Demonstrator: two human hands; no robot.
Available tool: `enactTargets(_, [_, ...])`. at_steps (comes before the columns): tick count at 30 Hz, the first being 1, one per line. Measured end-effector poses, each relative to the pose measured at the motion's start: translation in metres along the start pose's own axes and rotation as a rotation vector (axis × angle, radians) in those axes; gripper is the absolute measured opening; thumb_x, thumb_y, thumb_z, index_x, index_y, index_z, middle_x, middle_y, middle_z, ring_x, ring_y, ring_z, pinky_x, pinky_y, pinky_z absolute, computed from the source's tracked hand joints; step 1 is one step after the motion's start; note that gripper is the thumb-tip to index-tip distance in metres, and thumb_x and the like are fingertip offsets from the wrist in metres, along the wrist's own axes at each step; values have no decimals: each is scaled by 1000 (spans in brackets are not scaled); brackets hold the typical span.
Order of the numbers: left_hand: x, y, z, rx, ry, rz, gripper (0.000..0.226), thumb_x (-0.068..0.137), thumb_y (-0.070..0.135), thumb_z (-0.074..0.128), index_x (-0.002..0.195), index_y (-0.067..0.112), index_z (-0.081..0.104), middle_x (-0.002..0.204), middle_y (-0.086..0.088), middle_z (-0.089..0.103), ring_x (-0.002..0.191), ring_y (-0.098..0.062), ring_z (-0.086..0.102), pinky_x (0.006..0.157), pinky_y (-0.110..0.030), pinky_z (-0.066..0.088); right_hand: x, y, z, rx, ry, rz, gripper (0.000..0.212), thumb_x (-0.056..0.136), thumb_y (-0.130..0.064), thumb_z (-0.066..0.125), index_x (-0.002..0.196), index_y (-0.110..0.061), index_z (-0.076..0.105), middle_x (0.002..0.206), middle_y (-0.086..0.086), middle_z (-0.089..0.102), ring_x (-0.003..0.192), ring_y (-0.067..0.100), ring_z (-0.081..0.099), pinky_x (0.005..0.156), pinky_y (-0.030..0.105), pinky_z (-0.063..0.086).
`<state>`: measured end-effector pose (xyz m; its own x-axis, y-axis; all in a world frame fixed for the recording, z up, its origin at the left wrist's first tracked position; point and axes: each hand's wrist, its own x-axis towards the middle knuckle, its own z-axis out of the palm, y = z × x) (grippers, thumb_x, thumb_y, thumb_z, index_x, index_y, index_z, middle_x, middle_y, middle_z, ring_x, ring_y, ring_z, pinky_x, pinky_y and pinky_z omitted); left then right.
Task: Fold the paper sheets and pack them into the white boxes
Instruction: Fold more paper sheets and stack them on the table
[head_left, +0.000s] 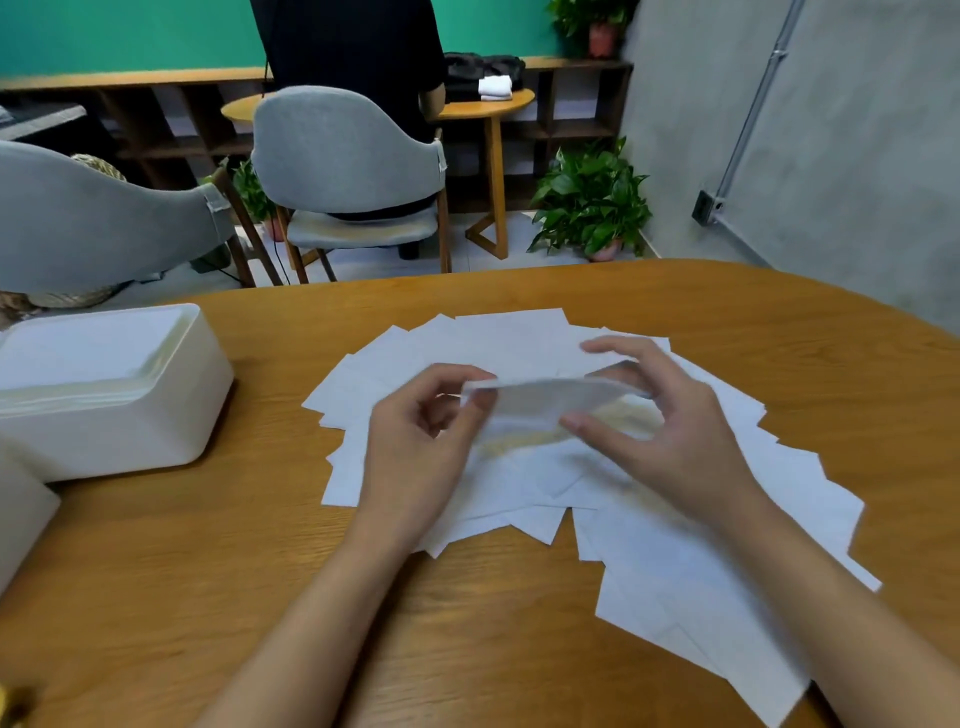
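Both hands clamped on one paper sheet (545, 402), held just above the loose sheets (701, 571)

We log the left hand (421, 431) pinching its left end and the right hand (670, 431) gripping the right end, thumb in front, fingers behind. Its long axis runs left to right, nearly level, near edge towards us. We judge it part-folded, not yet packed. Many loose sheets lie flat and overlapping on the table (208, 597), so most folding is left. A white box (104, 395) sits well to the left, a second box (21, 519) at the frame edge; we cannot tell their contents
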<state>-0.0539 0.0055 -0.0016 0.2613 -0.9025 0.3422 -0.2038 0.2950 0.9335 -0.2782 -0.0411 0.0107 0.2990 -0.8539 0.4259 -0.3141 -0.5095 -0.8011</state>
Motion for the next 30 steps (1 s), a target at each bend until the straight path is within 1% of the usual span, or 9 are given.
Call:
enactTargets(3, [1, 3, -3, -160, 14, -162, 7, 98, 14, 73, 103, 14, 77, 95, -1, 78, 85, -17, 76, 75, -29, 57, 2, -7, -10, 467, -21, 144, 56, 80, -14, 81, 126, -25, 52, 113, 4, 79, 103, 26, 76, 82, 32, 61])
enactTargets(6, [-1, 2, 1, -171, 4, -238, 11, 97, 19, 74, 107, 16, 78, 103, -1, 79, 92, -22, 78, 78, -35, 60, 2, -6, -12, 591, -118, 149, 50, 85, -7, 83, 119, -28, 54, 109, 8, 76, 103, 29, 73, 86, 40, 61])
enactTargets(9, [0, 6, 7, -145, 6, -221, 12, 96, 20, 76, 108, 17, 78, 102, 1, 80, 90, -18, 78, 73, -28, 60, 2, -2, -10, 330, -148, 59, 20, 87, -6, 80, 100, -21, 76, 101, -6, 76, 105, 15, 69, 95, 26, 52])
enactTargets(11, [1, 7, 12, -128, -11, -185, 18, 95, 17, 77, 112, 17, 76, 102, 2, 80, 90, -16, 78, 74, -25, 59, 2, 1, -9, 220, -136, 119, 24, 93, 3, 72, 99, -19, 82, 102, -11, 80, 105, 5, 71, 91, 15, 50])
enactTargets(14, [3, -5, 9, 238, -108, 44, 43, 90, 23, 83, 129, 25, 65, 113, 12, 73, 108, -7, 70, 90, -22, 55, 5, 10, -11, 130, 27, 217, 34, 99, 2, 63, 109, -24, 82, 112, -20, 78, 113, -4, 67, 100, 19, 51])
enactTargets(16, [2, -11, 1, 521, -319, 149, 55, 88, 31, 81, 137, 34, 56, 130, 22, 64, 126, 0, 58, 106, -26, 48, 6, 19, -12, 89, 90, 254, 36, 100, 0, 60, 113, -26, 81, 116, -22, 76, 117, -5, 65, 108, 25, 49])
enactTargets(19, [-1, -12, -4, 649, -513, 130, 48, 85, 36, 70, 131, 43, 62, 137, 31, 58, 134, 2, 52, 115, -38, 42, 6, 21, -12, 51, 127, 244, 40, 99, 2, 57, 116, -27, 79, 120, -22, 74, 121, -5, 62, 111, 26, 46])
enactTargets(27, [3, -10, 3, 644, -498, 255, 41, 86, 13, 71, 122, 32, 76, 129, 18, 67, 124, 1, 59, 105, -22, 46, 6, 21, -9, -121, 157, 161, 41, 104, -5, 55, 132, -30, 71, 131, -19, 64, 121, -3, 51, 94, -4, 33])
enactTargets(30, [2, -11, 5, 611, -459, 287, 33, 88, 5, 73, 112, 26, 81, 117, 13, 72, 113, -2, 65, 97, -19, 50, 5, 20, -8, -119, 113, 150, 46, 102, -2, 56, 132, -34, 70, 135, -14, 65, 110, -10, 54, 87, -2, 39])
